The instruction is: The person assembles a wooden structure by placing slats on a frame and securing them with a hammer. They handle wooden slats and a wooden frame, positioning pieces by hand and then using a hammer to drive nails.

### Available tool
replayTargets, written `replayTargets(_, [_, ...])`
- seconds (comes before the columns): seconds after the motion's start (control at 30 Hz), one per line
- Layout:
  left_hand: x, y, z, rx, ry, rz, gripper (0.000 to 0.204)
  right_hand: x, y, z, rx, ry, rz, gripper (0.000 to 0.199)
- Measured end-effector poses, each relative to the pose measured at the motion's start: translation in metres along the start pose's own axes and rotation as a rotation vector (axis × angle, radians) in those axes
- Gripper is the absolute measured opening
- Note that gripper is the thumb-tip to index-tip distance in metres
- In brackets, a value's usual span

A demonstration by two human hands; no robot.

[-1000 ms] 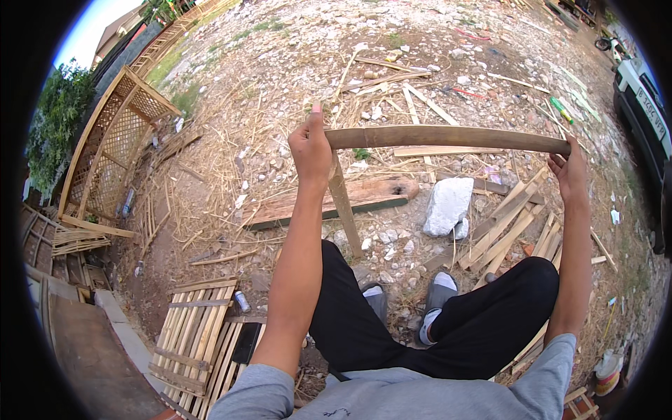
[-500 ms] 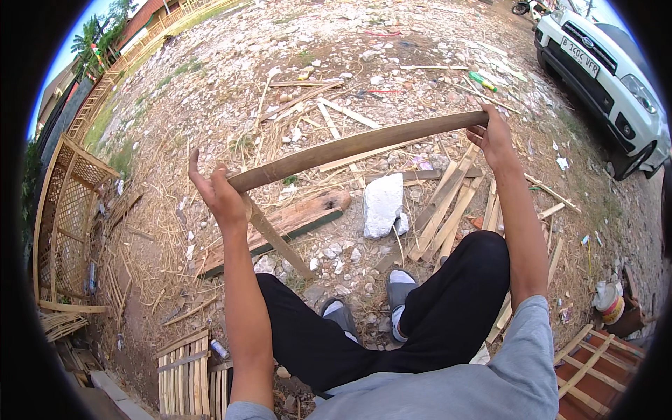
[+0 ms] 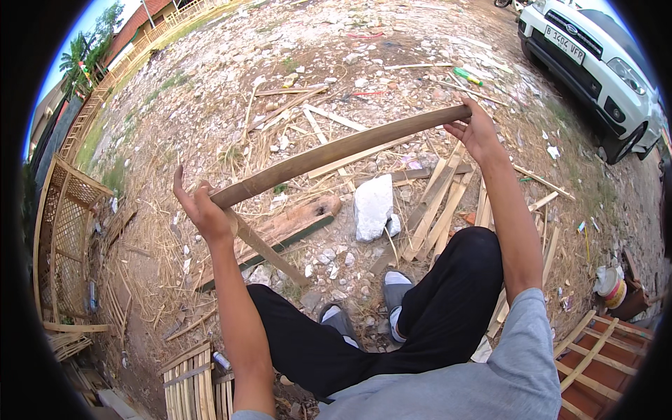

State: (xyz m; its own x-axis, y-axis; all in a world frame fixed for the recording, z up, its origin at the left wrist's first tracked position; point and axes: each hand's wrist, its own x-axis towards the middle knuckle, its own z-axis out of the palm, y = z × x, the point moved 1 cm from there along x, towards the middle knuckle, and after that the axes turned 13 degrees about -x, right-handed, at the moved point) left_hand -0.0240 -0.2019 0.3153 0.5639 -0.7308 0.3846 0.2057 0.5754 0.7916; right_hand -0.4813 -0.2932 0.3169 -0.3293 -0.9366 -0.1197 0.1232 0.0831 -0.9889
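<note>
I hold 1 long bamboo strip (image 3: 336, 150) in front of me with both hands, above my knees, and it slopes up from my left to my right. My left hand (image 3: 203, 210) is at the lower end, with the fingers partly open and the strip resting in the crook of the thumb – the grip here is loose, not fully closed. A thinner wooden piece (image 3: 269, 252) comes out under this hand and points down toward the ground; I cannot tell if it is joined to the strip or only pressed against it. My right hand (image 3: 479, 129) is at the higher end, the fingers curled under the strip and the thumb on top, so this grip is closed on it. Below the strip, on the dirt, lie a worn plank (image 3: 280, 231) and, just beside it, a pale stone (image 3: 372, 206) – near my 2 shoes (image 3: 367, 308). More flat bamboo slats (image 3: 437, 210) lie to the right of the stone. A white car (image 3: 595, 56) stands far at the upper right, well apart from me.
</note>
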Motion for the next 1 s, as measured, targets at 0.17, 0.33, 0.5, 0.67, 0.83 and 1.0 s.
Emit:
replayTargets(0.17, [0.001, -0.001, -0.004, 0.062, 0.007, -0.017, 0.056, -0.004, -0.002, 0.002, 0.09, -0.024, 0.028, 0.036])
replayTargets(0.33, [0.001, 0.001, -0.004, 0.084, 0.019, -0.009, 0.055, 0.001, -0.002, 0.002, 0.217, -0.02, 0.058, 0.042])
replayTargets(0.5, [0.0, 0.003, 0.0, 0.146, 0.052, 0.066, 0.054, 0.007, 0.001, -0.002, 0.333, -0.033, 0.098, 0.047])
replayTargets(0.67, [0.004, -0.001, -0.013, 0.118, 0.068, 0.06, 0.051, 0.012, 0.006, -0.007, 0.369, -0.013, 0.102, 0.048])
replayTargets(0.83, [0.007, -0.001, -0.014, 0.182, 0.115, 0.093, 0.05, 0.011, 0.005, -0.008, 0.392, 0.015, 0.052, 0.052])
replayTargets(1.0, [0.007, -0.002, -0.016, 0.064, 0.087, 0.063, 0.048, 0.01, 0.004, -0.007, 0.381, 0.029, 0.02, 0.051])
